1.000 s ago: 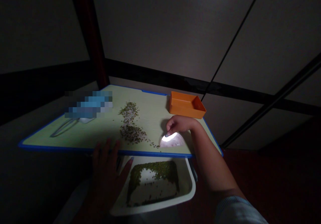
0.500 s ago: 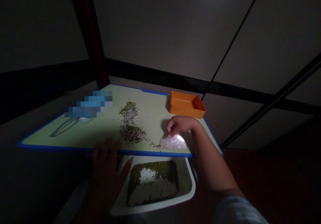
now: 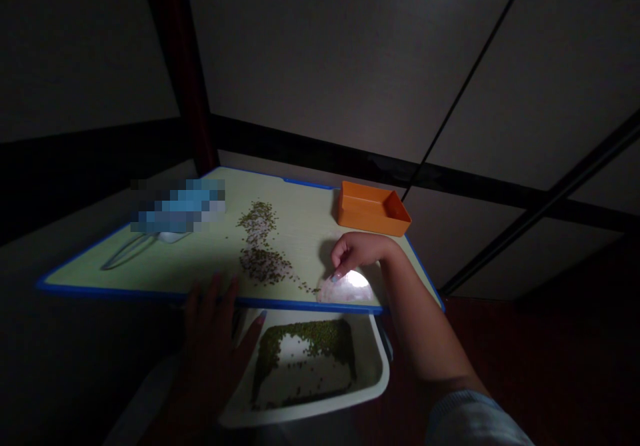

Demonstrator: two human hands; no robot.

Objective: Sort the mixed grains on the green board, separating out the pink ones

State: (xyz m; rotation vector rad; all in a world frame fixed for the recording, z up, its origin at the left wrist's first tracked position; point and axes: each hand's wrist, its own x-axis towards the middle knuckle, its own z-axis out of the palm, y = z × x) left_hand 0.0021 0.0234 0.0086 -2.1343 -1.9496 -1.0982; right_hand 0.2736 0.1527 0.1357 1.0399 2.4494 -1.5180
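Observation:
My right hand (image 3: 357, 251) rests on a pale green board with a blue rim (image 3: 150, 291) and pinches a small white half-round scraper (image 3: 347, 289) that stands near the board's front edge. Scattered green beans (image 3: 263, 259) lie on the board just left of the scraper. My left hand (image 3: 213, 326) lies flat with fingers spread, against the left side of a white tray (image 3: 373, 383) held below the board's front edge. A layer of green beans (image 3: 307, 343) covers part of the tray's floor.
An orange box (image 3: 373, 209) stands at the board's far right corner. A pale scoop with a handle (image 3: 135, 246) lies at the board's left, partly under a blurred blue patch. A dark red post (image 3: 183, 66) rises behind the board. The surroundings are dim.
The scraper in my right hand has slid slightly toward the board's front edge. My left hand and the tray have stayed in place.

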